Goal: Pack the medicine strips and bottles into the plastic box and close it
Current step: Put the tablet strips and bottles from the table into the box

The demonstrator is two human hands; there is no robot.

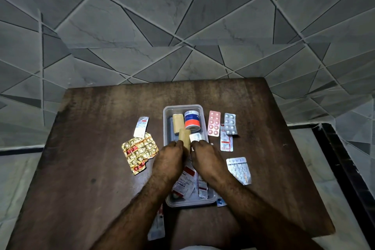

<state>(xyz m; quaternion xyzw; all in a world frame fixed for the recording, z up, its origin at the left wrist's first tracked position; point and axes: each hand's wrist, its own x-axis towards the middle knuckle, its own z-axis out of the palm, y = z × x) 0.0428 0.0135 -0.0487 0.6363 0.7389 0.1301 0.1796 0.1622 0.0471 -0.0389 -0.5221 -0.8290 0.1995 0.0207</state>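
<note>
A clear plastic box [166, 128] lies open in the middle of the brown table. Inside it are a beige roll [178, 126], an orange, white and blue tape roll [192, 120] and several red-and-white strips [182, 184]. My left hand [168, 158] grips a second beige roll [185, 138] over the box. My right hand [205, 157] pinches a small white bottle [195, 137] beside that roll. Left of the box lie a gold foil strip [139, 152] and a white strip [141, 127]. To the right lie a pink strip [214, 123] and a silver strip [230, 124].
More strips lie right of the box: a red-and-white one [226, 140] and a torn silver one [239, 169]. Another strip [157, 227] lies near the table's front edge, under my left forearm. Grey patterned tiles [182, 26] surround the table [91, 189].
</note>
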